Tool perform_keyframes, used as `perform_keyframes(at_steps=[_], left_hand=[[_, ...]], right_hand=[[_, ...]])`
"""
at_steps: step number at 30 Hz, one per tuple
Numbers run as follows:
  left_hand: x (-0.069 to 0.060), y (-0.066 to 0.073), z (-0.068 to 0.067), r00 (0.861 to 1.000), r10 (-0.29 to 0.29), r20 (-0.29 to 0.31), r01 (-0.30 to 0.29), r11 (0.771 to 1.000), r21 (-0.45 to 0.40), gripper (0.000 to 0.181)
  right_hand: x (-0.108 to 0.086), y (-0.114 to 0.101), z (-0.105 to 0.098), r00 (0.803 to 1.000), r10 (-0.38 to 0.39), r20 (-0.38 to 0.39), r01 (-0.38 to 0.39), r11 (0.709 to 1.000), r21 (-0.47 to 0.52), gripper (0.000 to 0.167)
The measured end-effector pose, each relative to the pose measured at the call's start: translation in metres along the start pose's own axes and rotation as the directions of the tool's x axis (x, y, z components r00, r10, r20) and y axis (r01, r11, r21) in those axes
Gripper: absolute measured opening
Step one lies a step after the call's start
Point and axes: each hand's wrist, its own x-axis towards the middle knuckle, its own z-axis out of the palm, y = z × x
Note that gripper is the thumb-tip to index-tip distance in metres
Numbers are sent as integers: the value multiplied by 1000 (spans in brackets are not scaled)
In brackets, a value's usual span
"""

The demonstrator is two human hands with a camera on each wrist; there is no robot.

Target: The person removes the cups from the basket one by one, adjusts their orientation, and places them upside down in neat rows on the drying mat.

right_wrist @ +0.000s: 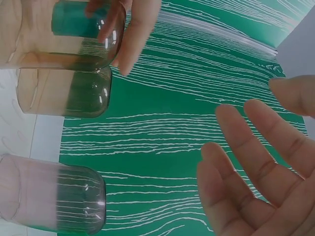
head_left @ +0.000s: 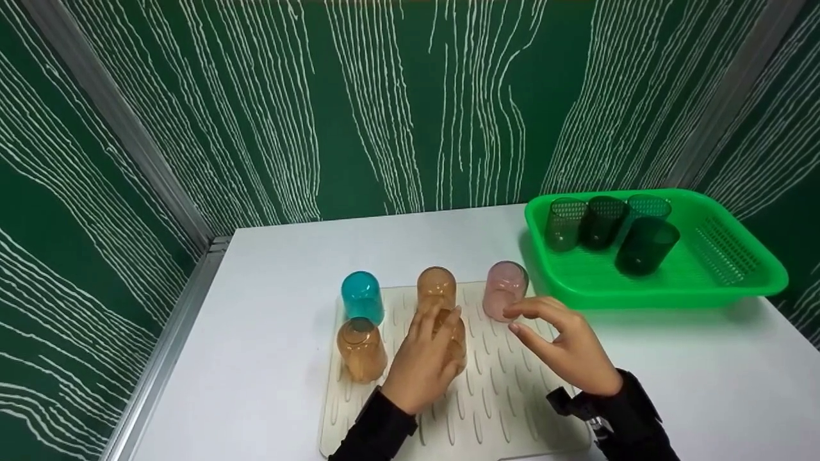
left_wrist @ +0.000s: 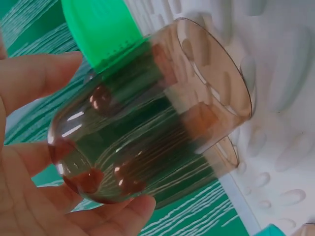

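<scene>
My left hand (head_left: 426, 365) is around the closed end of an upside-down amber glass (left_wrist: 147, 118), its fingers curled along the side. In the left wrist view the thumb stands slightly off the glass, whose rim is at the ridged cream mat (head_left: 506, 410). Behind it stands another amber glass (head_left: 437, 282). On the mat's left are a teal glass (head_left: 362, 294) and a third amber glass (head_left: 362, 355). My right hand (head_left: 570, 346) hovers near an upturned pink glass (head_left: 505, 288), fingers relaxed and holding nothing; the right wrist view (right_wrist: 54, 196) shows this glass apart from the hand.
A green plastic basket (head_left: 705, 288) with perforated ends stands at the table's back right. Inside are several dark or greyish glasses, including a dark one (head_left: 647, 246). Green walls with white lines rise behind the white table (head_left: 288, 256) and at its sides.
</scene>
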Motion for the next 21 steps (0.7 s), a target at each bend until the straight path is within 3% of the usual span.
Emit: perform_keyframes(at_steps=[6, 10, 13, 16, 21], left_hand=[[-10, 3, -19, 997, -33, -63, 23, 988, -153, 78], [-20, 4, -35, 989, -52, -137, 14, 963, -269, 75], [-29, 4, -45, 980, -99, -173, 35, 939, -343, 72], [-33, 2, -51, 973, -143, -179, 63, 917, -394, 69], [-33, -1, -49, 975, -172, -139, 98, 899, -427, 70]], right_hand=[[0, 0, 0, 1000, 2, 31, -1, 1000, -14, 34], [3, 2, -1, 999, 0, 38, 0, 1000, -17, 33], [5, 4, -2, 1000, 2, 31, -2, 1000, -21, 33], [5, 7, -4, 1000, 7, 17, -6, 999, -35, 33], [6, 12, -11, 1000, 22, 12, -21, 997, -75, 36]])
